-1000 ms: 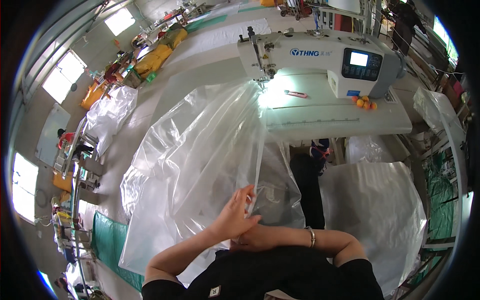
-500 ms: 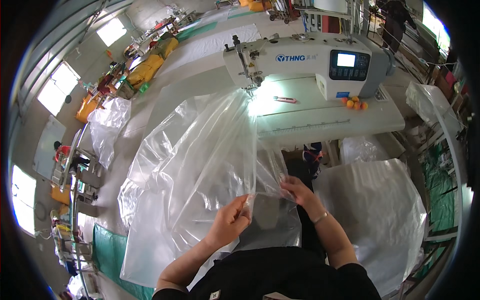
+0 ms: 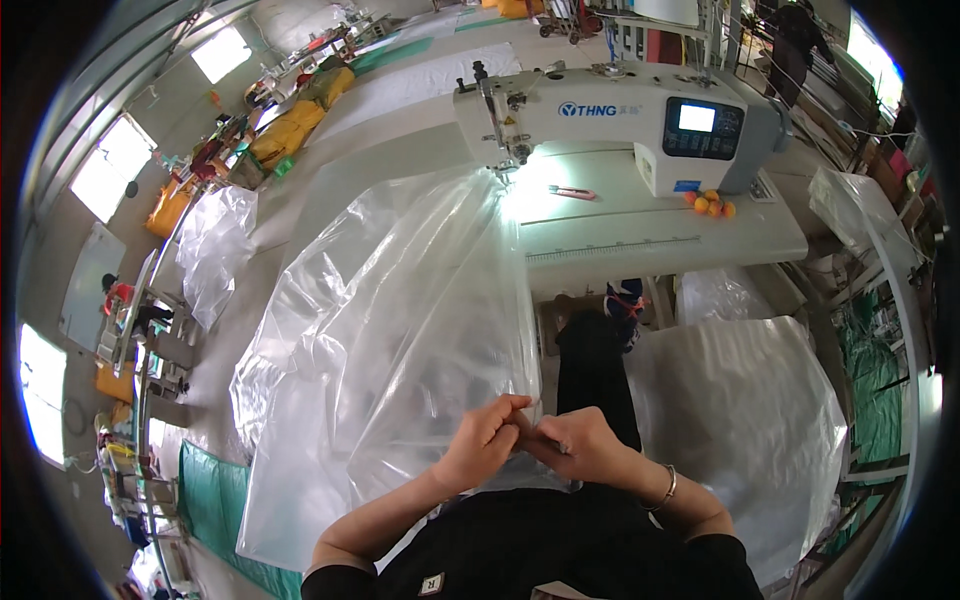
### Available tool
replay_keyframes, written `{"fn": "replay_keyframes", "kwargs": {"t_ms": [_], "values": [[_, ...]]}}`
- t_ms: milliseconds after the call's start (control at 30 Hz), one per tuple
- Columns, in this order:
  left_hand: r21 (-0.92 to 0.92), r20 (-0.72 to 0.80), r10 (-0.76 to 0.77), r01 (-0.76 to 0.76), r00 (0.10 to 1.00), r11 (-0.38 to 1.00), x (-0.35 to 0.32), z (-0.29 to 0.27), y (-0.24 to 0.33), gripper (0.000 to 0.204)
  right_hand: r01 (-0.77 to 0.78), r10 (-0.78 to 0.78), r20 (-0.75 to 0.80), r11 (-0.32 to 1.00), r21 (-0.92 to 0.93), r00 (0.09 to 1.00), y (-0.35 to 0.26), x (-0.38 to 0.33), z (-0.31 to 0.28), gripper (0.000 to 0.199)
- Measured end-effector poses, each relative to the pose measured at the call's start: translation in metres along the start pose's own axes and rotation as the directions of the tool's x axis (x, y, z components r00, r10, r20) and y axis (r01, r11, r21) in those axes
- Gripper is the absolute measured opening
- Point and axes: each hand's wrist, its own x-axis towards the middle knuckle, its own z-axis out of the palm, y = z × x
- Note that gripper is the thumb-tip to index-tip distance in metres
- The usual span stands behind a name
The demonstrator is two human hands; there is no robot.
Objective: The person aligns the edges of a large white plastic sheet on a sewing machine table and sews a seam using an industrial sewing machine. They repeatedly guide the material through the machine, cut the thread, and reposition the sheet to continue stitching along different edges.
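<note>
A large sheet of clear plastic film point(image 3: 400, 310) drapes from beneath the needle of a white sewing machine point(image 3: 600, 110) down over my lap. My left hand point(image 3: 482, 445) pinches the film's right edge close to my body. Pressed up beside it, my right hand point(image 3: 580, 445) has its fingers closed on the same edge; the two hands touch or nearly touch. Between the hands and the needle the edge runs fairly straight. The needle end of the machine is lit by a bright lamp.
A pink-handled cutter point(image 3: 572, 192) and several orange fruits point(image 3: 713, 205) lie on the machine table point(image 3: 660, 240). More clear plastic point(image 3: 740, 430) is piled at my right. Yellow sacks point(image 3: 290, 130) stand far left. Other people point(image 3: 797, 50) are in the background.
My right hand has come down and left to meet my left hand. The left hand has shifted slightly right, and the film's edge between has drawn together.
</note>
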Motion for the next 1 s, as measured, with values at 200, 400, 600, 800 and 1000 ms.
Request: {"fn": "replay_keyframes", "kwargs": {"t_ms": [200,400,600,800,1000], "values": [[0.074,-0.070,-0.219,0.224,0.973,0.972,-0.002,-0.013,-0.014,0.013,0.292,-0.280,0.191,0.956,-0.039,0.941,-0.005,0.024,0.009,0.017],[0.552,0.084,0.136,-0.160,0.987,0.818,0.003,-0.036,0.028,0.011,-0.332,0.391,0.035,0.726,0.602,0.920,0.079,0.089,0.026,0.014],[0.694,0.353,0.320,-0.476,0.879,0.540,0.013,-0.031,0.011,0.010,-0.447,0.532,0.165,0.459,0.767,0.830,0.077,0.093,0.085,0.018],[0.707,0.369,0.256,-0.449,0.893,0.547,0.007,-0.029,-0.009,0.011,-0.395,0.325,-0.424,0.914,-0.088,0.845,0.121,0.154,-0.006,0.023],[0.653,0.405,0.242,-0.464,0.882,0.598,0.013,-0.032,-0.004,0.010,-0.401,0.275,-0.292,0.611,-0.683,0.916,0.158,0.245,-0.045,0.026]]}}
